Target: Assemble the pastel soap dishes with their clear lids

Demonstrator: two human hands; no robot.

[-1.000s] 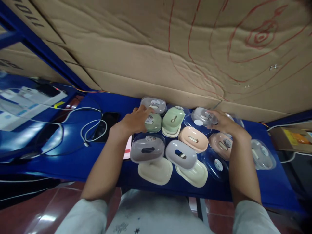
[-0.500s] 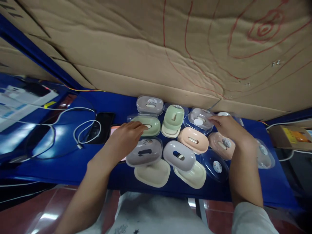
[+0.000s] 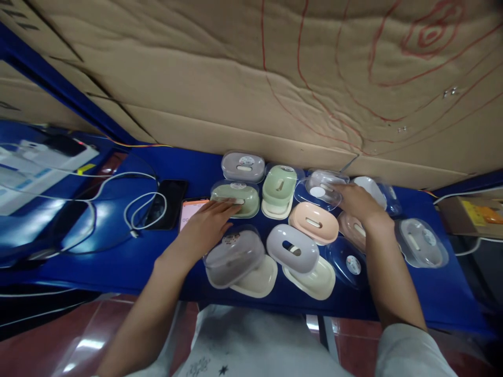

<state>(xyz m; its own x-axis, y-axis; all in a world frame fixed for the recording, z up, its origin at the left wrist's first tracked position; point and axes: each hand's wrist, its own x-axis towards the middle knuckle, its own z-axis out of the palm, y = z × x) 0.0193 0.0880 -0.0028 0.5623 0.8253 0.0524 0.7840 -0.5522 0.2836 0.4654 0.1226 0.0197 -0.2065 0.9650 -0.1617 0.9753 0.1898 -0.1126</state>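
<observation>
My left hand (image 3: 210, 222) lies with its fingers stretched over the front left of a green soap dish (image 3: 248, 203), which has a clear lid (image 3: 238, 186) over it. At the right end of a lavender soap dish (image 3: 319, 179), the fingers of my right hand (image 3: 356, 201) are closed at its edge, the thumb hidden. A clear lid with a round white sticker (image 3: 317, 191) overlaps that dish's front. Below my left hand, a tilted greyish cover (image 3: 236, 259) rests partly on a cream tray (image 3: 259, 280). A peach soap dish (image 3: 313, 223) sits between my hands.
Several more soap dishes crowd the blue table (image 3: 118, 267), among them a lidded grey one (image 3: 422, 243) at right. Phones (image 3: 167, 204) and white cables (image 3: 145, 196) lie left. A cardboard wall (image 3: 196, 78) stands behind; an open carton (image 3: 479, 217) is far right.
The clear lid behind the green dish now covers it, and my left fingers have spread over its front. The greyish cover below has turned and tilted. My right hand has moved slightly left.
</observation>
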